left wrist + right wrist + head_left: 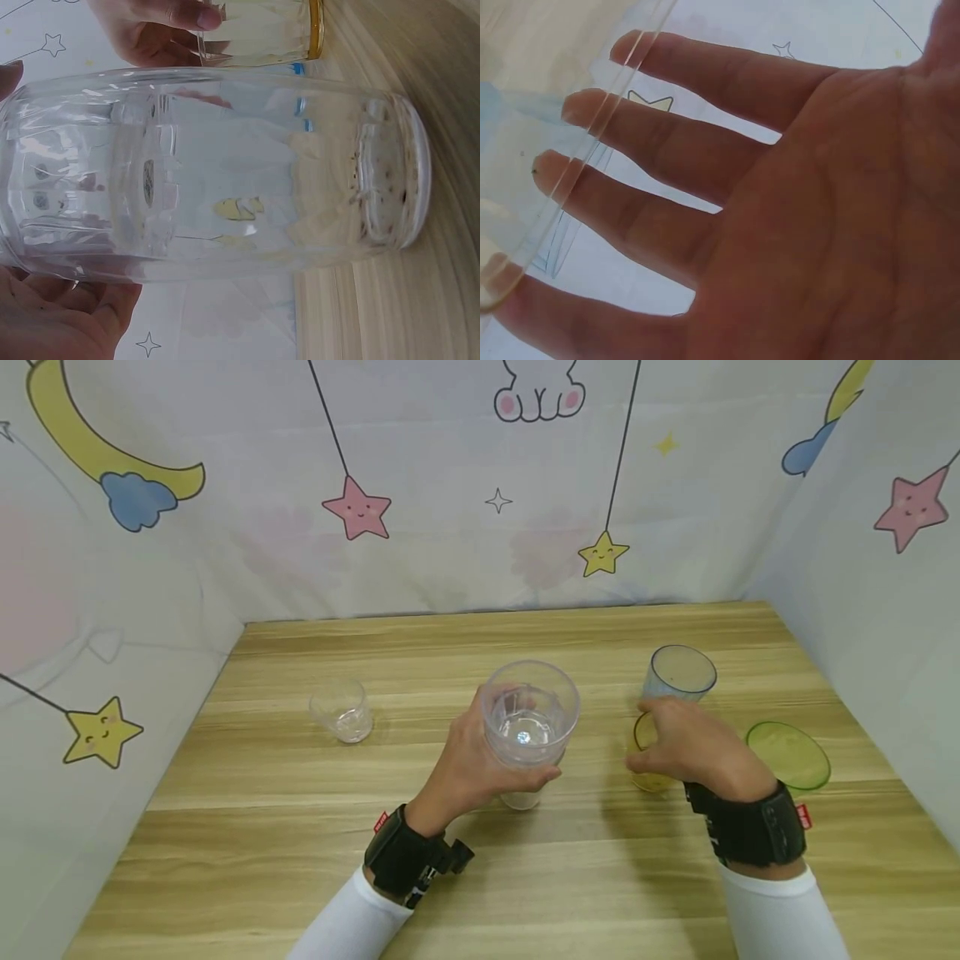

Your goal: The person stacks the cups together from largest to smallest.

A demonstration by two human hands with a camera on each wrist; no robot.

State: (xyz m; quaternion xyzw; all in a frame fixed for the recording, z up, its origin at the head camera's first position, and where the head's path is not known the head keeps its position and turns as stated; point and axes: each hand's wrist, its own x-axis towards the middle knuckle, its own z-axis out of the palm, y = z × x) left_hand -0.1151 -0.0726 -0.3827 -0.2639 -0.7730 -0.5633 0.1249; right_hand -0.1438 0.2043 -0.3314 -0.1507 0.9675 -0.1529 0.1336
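Note:
My left hand (pixel 465 756) grips a tall clear cup (pixel 532 752) round its upper part, thumb on the near side. The left wrist view shows this cup (pixel 247 172) side-on, with a second clear cup's (pixel 82 172) faceted wall and base inside its upper half. Farther right, my right hand (pixel 693 747) reaches over an amber cup (pixel 652 781) and pinches its rim from above. In the right wrist view its spread fingers (pixel 667 146) reach the clear rim, fingertips showing through the wall. My right hand covers much of the amber cup in the head view.
Just behind the amber cup stands a blue-tinted cup (pixel 678 672). A green cup (pixel 791 756) is to the right of my right wrist, partly hidden by it. A small clear cup (pixel 348 718) sits at the left of the wooden table (pixel 247 860). Printed cloth walls enclose the table.

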